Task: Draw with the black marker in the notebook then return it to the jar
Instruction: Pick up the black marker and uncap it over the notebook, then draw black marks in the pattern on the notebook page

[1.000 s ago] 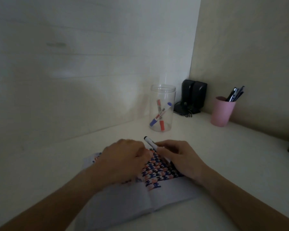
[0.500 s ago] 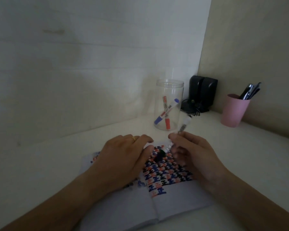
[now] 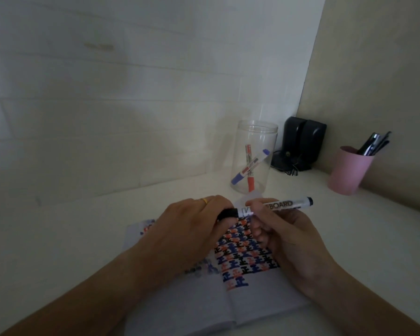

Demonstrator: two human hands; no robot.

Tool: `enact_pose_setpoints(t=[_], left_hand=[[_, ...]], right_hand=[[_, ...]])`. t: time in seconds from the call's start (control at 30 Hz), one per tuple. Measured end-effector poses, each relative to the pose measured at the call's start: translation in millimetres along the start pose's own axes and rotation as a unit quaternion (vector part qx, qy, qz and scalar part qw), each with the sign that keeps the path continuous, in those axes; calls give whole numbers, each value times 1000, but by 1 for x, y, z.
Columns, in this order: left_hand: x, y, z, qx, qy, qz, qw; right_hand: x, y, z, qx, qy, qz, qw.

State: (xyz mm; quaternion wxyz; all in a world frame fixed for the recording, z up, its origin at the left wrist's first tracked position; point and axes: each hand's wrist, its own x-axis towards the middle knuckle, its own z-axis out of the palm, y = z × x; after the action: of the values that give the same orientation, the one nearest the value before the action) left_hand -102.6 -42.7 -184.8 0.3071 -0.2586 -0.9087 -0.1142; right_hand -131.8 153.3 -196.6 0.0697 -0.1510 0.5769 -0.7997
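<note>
The white barrel of the black marker [image 3: 274, 206] carries bold black capitals, of which "BOARD" reads clearly; a "V"-like letter shows near the cap, with the letters between hidden by fingers. The notebook [image 3: 247, 253] page bears rows of repeated "正"-like marks in black, blue and orange. Printing on the markers in the jar [image 3: 254, 157] is too small to read.

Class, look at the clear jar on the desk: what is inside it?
The jar holds two markers leaning crossed: a blue one and a red one. The glass is clear, so nothing inside is hidden. The black marker is outside, held in both hands.
</note>
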Motion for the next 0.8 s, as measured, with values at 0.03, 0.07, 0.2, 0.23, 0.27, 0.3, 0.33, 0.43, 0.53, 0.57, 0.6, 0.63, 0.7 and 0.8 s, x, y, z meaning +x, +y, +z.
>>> enact_pose_setpoints(t=[0.03,0.07,0.2,0.23,0.27,0.3,0.33,0.43,0.53,0.57,0.6,0.63,0.7,0.8], left_hand=[[0,4,-1,-4,-22,1,1000],[0,4,2,-26,-43,-3,999],[-1,8,0,-162,-40,-29,986],[-3,9,0,-178,-33,-39,983],[-6,8,0,-190,-49,-43,980],[-5,5,0,-157,-63,-18,985],[-3,7,-3,-122,-86,-10,989],[1,6,-4,-60,-146,-26,987],[6,9,-14,0,-150,-42,988],[4,8,-11,5,-146,-28,989],[6,13,-9,-13,-141,-25,990],[4,15,-7,-30,-140,-30,989],[3,21,-14,-228,-140,-111,957],[8,-2,-25,-485,-34,-274,829]], right_hand=[[-1,0,1,-18,4,-10,1000],[-2,0,2,-35,5,-20,999],[-5,-4,7,-34,-24,-30,999],[-5,-6,8,-24,-35,-28,999],[-5,-6,9,-18,-40,-25,999],[-5,-7,9,-20,-36,-23,999],[-6,-6,9,-24,-28,-22,999],[-7,-5,11,-19,8,-9,1000],[-6,-4,14,-13,35,13,999],[-6,-3,15,-11,36,16,999],[-6,-1,16,-7,37,19,999],[-7,-2,17,-4,41,24,999],[-7,-8,14,-2,48,27,998],[-5,-24,-2,27,85,14,996]])
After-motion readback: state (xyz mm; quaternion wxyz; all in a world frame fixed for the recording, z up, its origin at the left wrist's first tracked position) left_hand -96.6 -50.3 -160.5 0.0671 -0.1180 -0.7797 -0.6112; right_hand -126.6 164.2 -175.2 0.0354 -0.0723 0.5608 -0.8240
